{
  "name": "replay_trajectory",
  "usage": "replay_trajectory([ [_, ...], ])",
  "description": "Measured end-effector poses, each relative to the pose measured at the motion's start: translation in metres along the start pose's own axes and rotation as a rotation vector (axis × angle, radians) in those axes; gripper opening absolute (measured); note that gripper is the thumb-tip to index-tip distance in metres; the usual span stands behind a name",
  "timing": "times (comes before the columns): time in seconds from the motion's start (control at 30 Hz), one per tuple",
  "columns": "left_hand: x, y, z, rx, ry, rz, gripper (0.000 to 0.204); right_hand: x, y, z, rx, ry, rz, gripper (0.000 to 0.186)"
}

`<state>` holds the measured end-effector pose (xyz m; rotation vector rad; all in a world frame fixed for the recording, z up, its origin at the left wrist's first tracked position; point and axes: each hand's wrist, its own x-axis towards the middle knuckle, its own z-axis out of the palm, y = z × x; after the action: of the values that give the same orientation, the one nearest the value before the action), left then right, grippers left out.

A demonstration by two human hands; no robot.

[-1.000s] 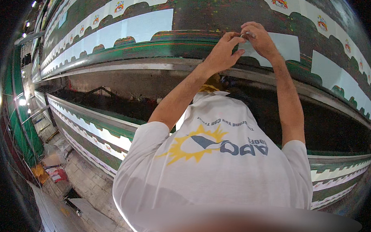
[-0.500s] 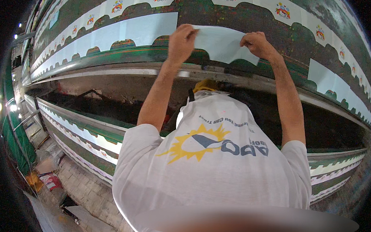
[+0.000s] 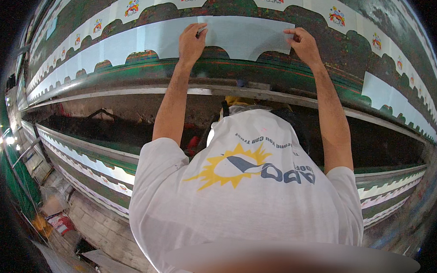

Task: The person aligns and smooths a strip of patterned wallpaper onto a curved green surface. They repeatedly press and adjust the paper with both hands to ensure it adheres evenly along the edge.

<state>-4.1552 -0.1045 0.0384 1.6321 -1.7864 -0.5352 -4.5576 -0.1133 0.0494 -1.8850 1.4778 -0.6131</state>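
Pale sheet (image 3: 248, 35) (wavy-edged, from here), upper centre of frame.
Left hand (image 3: 191, 45), right hand (image 3: 304, 46) at its ends, thumbs and forefingers parted.

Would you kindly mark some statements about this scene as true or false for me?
1. The left hand is by the left end of the plain sheet between the hands. True.
2. The right hand hangs by the person's side. False: the right hand is at the sheet's right end.
3. Printed sheets lie in a row beyond the plain sheet. True.
4. The shirt is all black. False: the shirt is white with a yellow sun print.
5. The sheet's near edge is straight throughout. False: it has curved cut-outs.
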Motion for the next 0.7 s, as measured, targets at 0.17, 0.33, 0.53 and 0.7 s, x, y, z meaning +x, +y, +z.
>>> replay_trajectory([
  [0.17, 0.004, -0.003, 0.005, -0.057, -0.051, -0.05, 0.022, 0.003, 0.005, 0.01, -0.064, 0.05, -0.021, 0.03],
  [0.33, 0.002, -0.005, 0.005, -0.029, -0.062, -0.027, 0.024, 0.004, 0.005, 0.014, -0.042, 0.029, 0.069, 0.03],
  [0.53, 0.001, -0.007, 0.02, 0.387, 0.022, 0.262, 0.029, 0.005, 0.011, 0.02, -0.054, 0.088, 0.027, 0.031],
  [0.7, -0.002, 0.005, 0.059, 0.563, 0.047, 0.223, 0.059, 0.008, 0.015, 0.019, -0.061, 0.066, -0.066, 0.035],
])
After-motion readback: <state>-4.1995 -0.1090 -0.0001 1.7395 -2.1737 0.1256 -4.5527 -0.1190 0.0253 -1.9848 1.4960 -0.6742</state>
